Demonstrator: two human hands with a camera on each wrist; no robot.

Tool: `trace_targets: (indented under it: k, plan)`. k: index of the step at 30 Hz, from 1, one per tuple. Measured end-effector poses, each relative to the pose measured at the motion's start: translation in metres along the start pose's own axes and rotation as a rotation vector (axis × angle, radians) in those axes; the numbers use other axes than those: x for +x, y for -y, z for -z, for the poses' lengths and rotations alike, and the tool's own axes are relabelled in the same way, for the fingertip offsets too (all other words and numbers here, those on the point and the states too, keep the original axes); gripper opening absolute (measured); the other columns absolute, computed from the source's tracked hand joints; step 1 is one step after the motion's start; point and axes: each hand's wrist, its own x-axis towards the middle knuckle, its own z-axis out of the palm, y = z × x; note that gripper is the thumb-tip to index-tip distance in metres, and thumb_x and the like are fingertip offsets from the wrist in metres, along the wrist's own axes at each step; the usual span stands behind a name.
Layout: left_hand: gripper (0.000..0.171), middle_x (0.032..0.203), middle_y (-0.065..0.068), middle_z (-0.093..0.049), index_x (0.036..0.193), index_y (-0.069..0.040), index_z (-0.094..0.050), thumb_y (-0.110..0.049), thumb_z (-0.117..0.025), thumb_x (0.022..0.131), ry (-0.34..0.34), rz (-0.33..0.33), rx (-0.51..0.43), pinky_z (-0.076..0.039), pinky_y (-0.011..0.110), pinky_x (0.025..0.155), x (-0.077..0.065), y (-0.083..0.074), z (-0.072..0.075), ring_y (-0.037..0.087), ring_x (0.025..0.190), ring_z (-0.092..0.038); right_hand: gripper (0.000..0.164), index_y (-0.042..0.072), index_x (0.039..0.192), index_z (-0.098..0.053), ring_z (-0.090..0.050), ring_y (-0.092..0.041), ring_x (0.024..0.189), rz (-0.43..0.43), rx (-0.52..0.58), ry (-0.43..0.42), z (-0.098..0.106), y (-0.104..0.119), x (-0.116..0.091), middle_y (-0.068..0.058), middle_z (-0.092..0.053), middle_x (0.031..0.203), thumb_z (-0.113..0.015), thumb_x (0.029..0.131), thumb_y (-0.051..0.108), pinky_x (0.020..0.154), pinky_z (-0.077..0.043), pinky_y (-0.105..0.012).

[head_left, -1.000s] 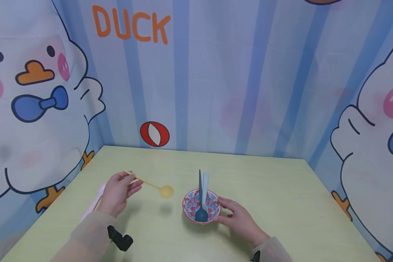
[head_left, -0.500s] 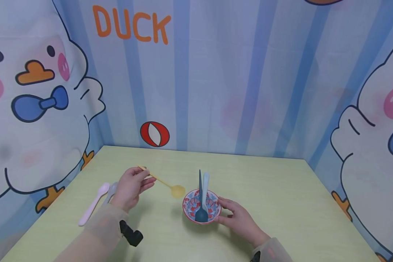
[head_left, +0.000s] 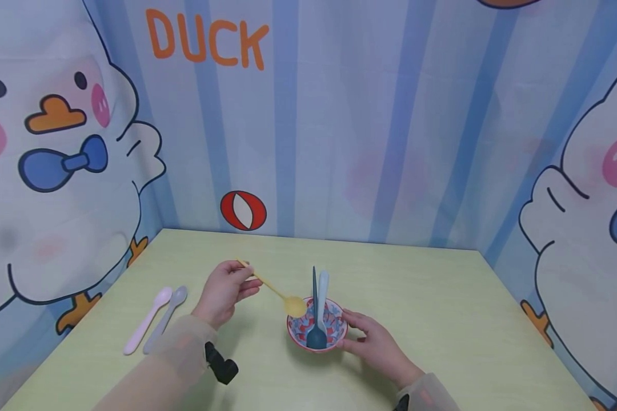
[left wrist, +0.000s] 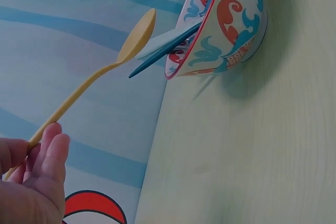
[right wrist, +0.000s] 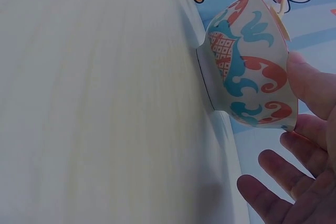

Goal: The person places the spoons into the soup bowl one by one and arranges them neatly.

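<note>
My left hand pinches a yellow spoon near the end of its handle. The spoon's round end overlaps the left rim of a patterned bowl in the head view; in the left wrist view it appears raised beside the rim. The red-rimmed bowl stands on the table with a dark teal spoon and a pale blue spoon in it, handles leaning over the far rim. My right hand holds the bowl's right side at the rim with thumb and index finger, the other fingers spread in the right wrist view.
On the left of the table, a pink spoon and a greyish-lilac spoon lie side by side, near my left sleeve. A curtain with duck pictures hangs behind the table's far edge.
My left hand has carried the yellow spoon rightward to the bowl, bringing the pink and lilac spoons into view behind it. The right hand and bowl have stayed in place.
</note>
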Motion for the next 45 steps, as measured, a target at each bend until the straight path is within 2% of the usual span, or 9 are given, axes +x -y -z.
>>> trace_targets:
  k: [14,27,37,45]
  plan:
    - [0.03,0.114,0.02,-0.055,0.12,-0.001,-0.047,-0.015,-0.06,0.096,0.064,0.012,0.03,-0.056,0.033,0.079,0.005,0.006,-0.016,0.023,0.088,-0.068,0.06,0.008,0.137,-0.054,-0.043,-0.038,0.129,0.002,0.003,-0.013,0.0,0.002,-0.001,-0.011,-0.047,0.144,-0.076,0.084,0.024,0.089,-0.051,-0.047]
    - [0.028,0.107,0.019,-0.059,0.117,-0.002,-0.052,-0.015,-0.062,0.095,0.126,0.019,0.125,-0.057,0.034,0.077,0.012,0.011,-0.03,0.023,0.084,-0.069,0.06,0.008,0.137,-0.054,-0.042,-0.038,0.13,-0.017,-0.005,-0.009,0.001,0.002,0.0,-0.012,-0.046,0.144,-0.075,0.084,0.026,0.09,-0.051,-0.047]
    - [0.024,0.103,0.017,-0.062,0.113,-0.003,-0.053,-0.017,-0.062,0.095,0.164,0.032,0.233,-0.057,0.033,0.074,0.015,0.016,-0.039,0.022,0.081,-0.069,0.06,0.008,0.137,-0.053,-0.043,-0.038,0.129,-0.019,-0.004,-0.001,0.001,0.002,0.0,-0.011,-0.045,0.145,-0.075,0.084,0.026,0.089,-0.051,-0.047]
    - [0.023,0.1,0.016,-0.063,0.112,-0.002,-0.054,-0.016,-0.062,0.095,0.201,0.038,0.269,-0.057,0.033,0.073,0.016,0.018,-0.047,0.023,0.079,-0.068,0.06,0.008,0.137,-0.053,-0.043,-0.038,0.129,-0.019,-0.005,-0.008,0.001,0.001,0.0,-0.012,-0.046,0.145,-0.075,0.084,0.026,0.089,-0.051,-0.046]
